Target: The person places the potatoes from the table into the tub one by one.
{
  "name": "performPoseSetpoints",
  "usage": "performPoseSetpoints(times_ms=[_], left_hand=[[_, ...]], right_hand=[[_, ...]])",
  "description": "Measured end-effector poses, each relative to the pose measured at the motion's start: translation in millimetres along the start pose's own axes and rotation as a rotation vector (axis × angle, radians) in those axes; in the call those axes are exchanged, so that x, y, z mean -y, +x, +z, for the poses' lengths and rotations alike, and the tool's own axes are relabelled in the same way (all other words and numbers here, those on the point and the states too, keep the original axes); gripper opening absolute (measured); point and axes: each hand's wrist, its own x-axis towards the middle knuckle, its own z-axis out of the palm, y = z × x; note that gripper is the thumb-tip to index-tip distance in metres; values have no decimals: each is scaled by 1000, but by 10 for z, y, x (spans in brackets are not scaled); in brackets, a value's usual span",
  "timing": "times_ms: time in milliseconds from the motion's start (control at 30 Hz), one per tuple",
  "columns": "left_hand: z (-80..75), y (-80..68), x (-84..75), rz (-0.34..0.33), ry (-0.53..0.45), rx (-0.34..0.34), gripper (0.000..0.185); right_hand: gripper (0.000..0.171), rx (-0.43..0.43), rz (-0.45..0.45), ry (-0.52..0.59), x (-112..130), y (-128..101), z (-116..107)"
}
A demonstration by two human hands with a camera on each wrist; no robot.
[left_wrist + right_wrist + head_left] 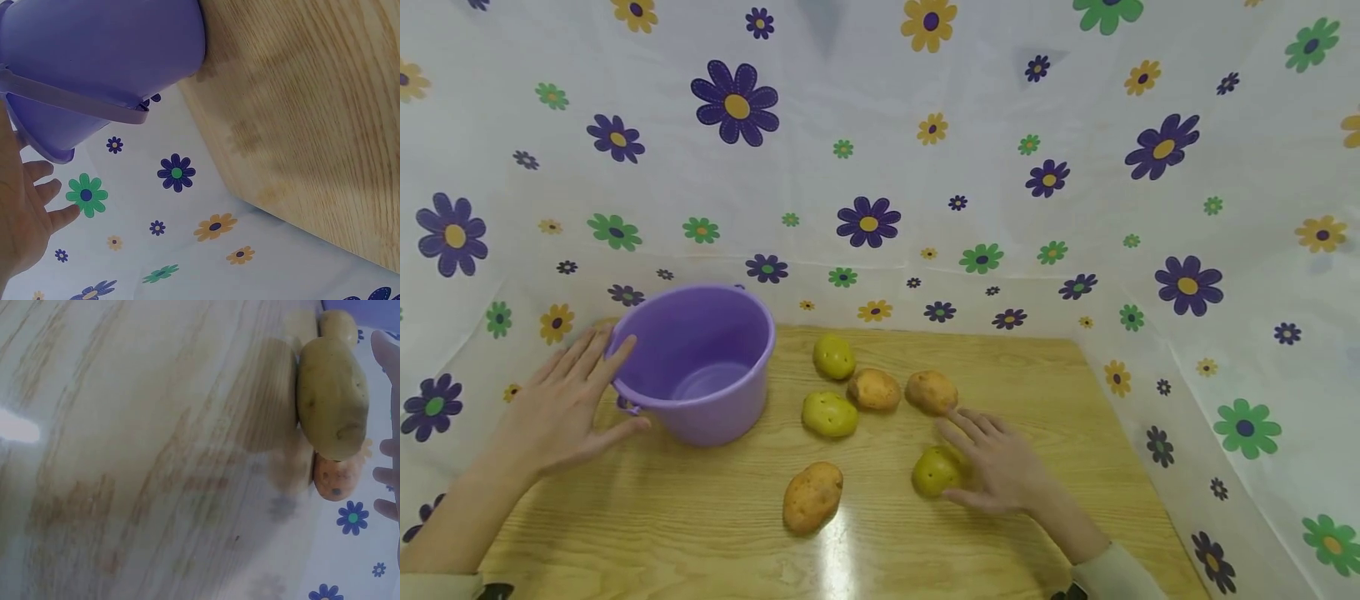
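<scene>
A purple plastic bucket [703, 358] stands upright and empty on the wooden table [685, 525] at the left. My left hand [591, 396] lies open against its left side, fingers straight by the rim and thumb low by the wall. The left wrist view shows the bucket [106, 56] with its handle down and my spread left hand [31, 206] beside it. My right hand [981, 458] rests open on the table, fingers straight, touching a yellow-green potato [932, 471]. In the right wrist view that potato [331, 400] lies just beside my straight fingers [389, 447].
More potatoes lie loose mid-table: a yellow-green one [833, 357], two brown ones [874, 388] [930, 392], a yellow one [830, 414] and a brown one [812, 497] near the front. A white flowered cloth [865, 167] walls the table at the back and both sides.
</scene>
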Motion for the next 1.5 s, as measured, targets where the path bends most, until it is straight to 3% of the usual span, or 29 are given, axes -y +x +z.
performPoseSetpoints(times_ms=[333,967,1500], left_hand=[[35,1,43,-5,-4,3,107],[89,17,61,12,-4,-18,105],[90,22,62,3,-12,-14,105]], right_hand=[[97,21,-42,11,42,-3,187],[97,45,-59,8,106,-11,338],[79,-32,-101,-33,52,-49,439]])
